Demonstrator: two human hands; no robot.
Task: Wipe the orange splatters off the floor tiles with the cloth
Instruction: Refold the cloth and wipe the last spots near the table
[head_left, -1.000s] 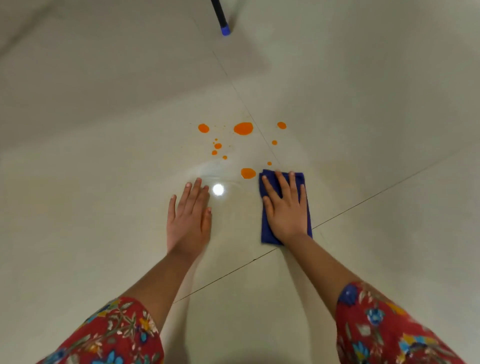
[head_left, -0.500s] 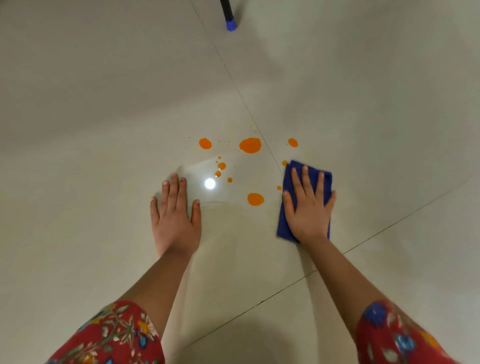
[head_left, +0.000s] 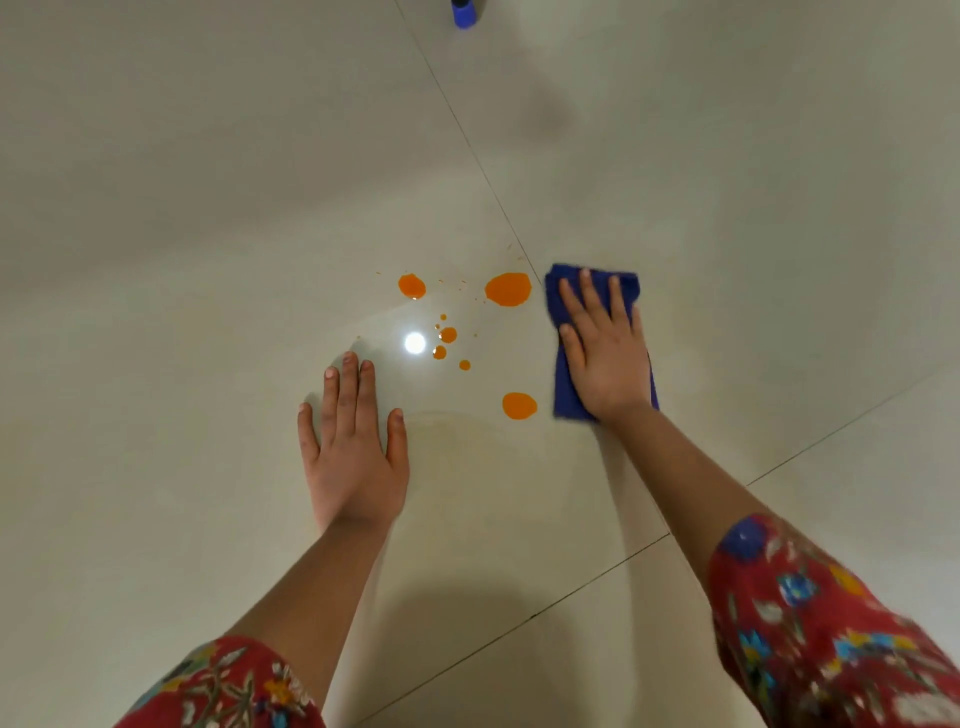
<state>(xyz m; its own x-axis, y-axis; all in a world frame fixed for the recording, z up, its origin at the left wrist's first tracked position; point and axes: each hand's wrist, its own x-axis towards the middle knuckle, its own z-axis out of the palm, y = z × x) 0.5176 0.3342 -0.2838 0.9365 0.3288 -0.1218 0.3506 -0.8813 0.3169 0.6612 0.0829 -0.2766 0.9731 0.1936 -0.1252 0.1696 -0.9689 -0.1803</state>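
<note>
Orange splatters lie on the pale floor tiles: a large blob, a smaller one to its left, another blob nearer me, and several tiny drops between them. A folded blue cloth lies flat just right of the blobs. My right hand presses on it with straight fingers. My left hand rests flat on the tile, left of the near blob, touching no splatter.
A blue-tipped dark pole end stands on the floor at the top edge. Grout lines cross the tiles. A bright lamp reflection shines among the drops. Red floral sleeves fill the bottom corners.
My right hand has slid the cloth forward along the right side of the splatters; the small spots on that side no longer show. My left hand has stayed flat on the floor.
</note>
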